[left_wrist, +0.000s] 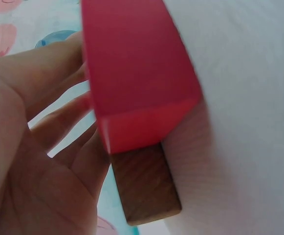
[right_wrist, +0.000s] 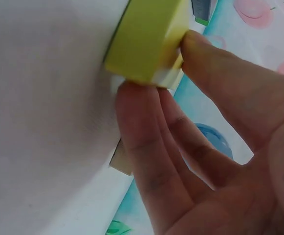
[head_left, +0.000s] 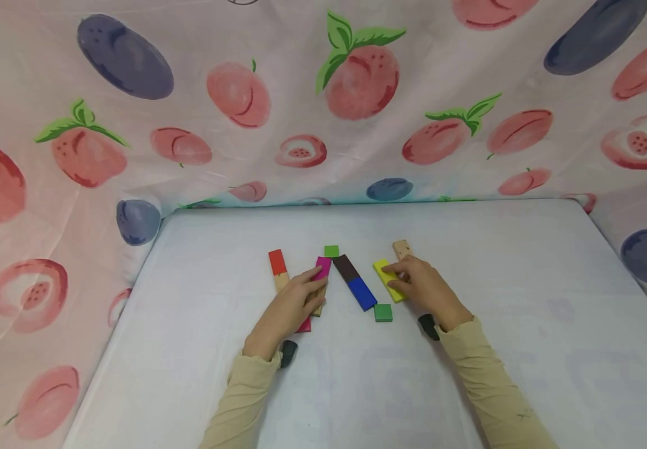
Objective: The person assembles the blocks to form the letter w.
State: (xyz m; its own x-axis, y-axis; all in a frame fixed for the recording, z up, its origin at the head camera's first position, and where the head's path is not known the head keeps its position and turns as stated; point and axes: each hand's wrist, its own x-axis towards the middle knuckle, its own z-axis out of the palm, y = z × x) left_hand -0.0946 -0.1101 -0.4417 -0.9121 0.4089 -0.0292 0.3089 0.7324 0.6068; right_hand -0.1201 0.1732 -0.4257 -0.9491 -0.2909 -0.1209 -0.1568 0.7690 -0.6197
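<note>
My right hand (head_left: 427, 287) pinches a yellow wooden block (head_left: 386, 275) between thumb and fingertips, low over the table. A plain wood block (head_left: 402, 249) lies just beyond that hand. The left hand (head_left: 286, 305) lies over a row of blocks, its fingers fairly straight and touching a magenta block (head_left: 322, 267). A red block (left_wrist: 137, 63) fills much of the left wrist view beside those fingers, with a brown wood block (left_wrist: 146, 186) under its end. The fingertips are partly hidden there. An orange-red block (head_left: 276, 261) meets a tan block (head_left: 281, 280) left of that hand.
Between the hands, a dark brown block (head_left: 346, 267) and a blue block (head_left: 362, 294) lie end to end at a slant. Small green blocks sit near their upper end (head_left: 331, 251) and lower end. A white-covered table (head_left: 345, 386) meets a fruit-patterned cloth (head_left: 301, 106) behind.
</note>
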